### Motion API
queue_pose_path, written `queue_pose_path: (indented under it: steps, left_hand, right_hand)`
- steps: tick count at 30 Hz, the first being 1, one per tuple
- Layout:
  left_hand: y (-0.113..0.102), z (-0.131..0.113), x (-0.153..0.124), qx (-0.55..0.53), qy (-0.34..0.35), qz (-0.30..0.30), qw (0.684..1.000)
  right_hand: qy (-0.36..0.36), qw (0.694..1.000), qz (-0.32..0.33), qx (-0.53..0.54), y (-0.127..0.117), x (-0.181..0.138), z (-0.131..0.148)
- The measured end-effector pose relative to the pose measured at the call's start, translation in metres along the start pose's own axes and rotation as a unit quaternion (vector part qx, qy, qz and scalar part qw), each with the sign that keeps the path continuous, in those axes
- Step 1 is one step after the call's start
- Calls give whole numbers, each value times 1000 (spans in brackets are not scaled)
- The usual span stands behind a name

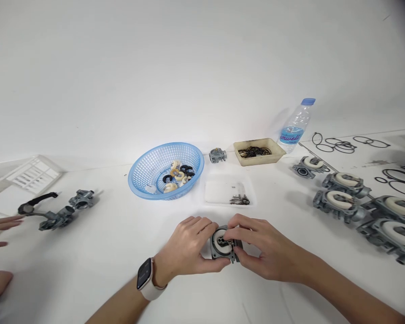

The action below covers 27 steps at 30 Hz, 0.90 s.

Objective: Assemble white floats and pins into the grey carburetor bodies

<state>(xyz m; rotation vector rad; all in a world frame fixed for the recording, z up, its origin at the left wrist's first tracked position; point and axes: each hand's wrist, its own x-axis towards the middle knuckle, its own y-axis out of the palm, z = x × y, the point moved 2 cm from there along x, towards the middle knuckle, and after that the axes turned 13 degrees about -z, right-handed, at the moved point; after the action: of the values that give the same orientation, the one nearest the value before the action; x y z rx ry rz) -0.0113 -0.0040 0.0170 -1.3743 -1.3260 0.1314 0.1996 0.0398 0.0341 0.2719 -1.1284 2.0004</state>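
Observation:
On the white table in front of me, my left hand grips a grey metal carburetor body from its left side, thumb along the near edge and fingers at the far edge. A white C-shaped float lies inside the carburetor's open bowl side, which faces up. My right hand is closed in a pinch at the float's right end, thumb and fingertips touching the carburetor there. Whatever small part those fingertips may hold is hidden. Just beyond the hands is a shallow translucent tray with small metal pins and parts.
A blue basket holds white and black floats. Behind are a single carburetor, a box of black rings and a water bottle. Several float-fitted carburetors stand right, near loose rings. A co-worker's hand is left.

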Motion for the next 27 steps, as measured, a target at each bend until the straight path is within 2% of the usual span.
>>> queue_pose_path:
  steps: [7, 13, 19, 22, 25, 27]
  left_hand:
    - [-2, 3, 0, -22, 9, -3, 1000]
    - [-7, 19, 0, -48, -6, -34, 998]
    - [-3, 31, -4, -47, -30, -18, 998]
    - [-1, 31, -5, -53, -29, -13, 998]
    - [1, 29, -6, -51, -18, -14, 998]
    - [0, 28, -6, -47, -10, -17, 999]
  right_hand:
    - [44, 999, -8, 4, -1, 3, 3]
    - [70, 995, -21, -63, 18, -2, -3]
    - [118, 991, 34, -62, 18, 0, -5]
    - [85, 992, 45, -82, 16, 2, -1]
    - [-9, 986, 50, -157, 11, -1, 5]
    - [-52, 978, 41, -197, -4, -5, 7]
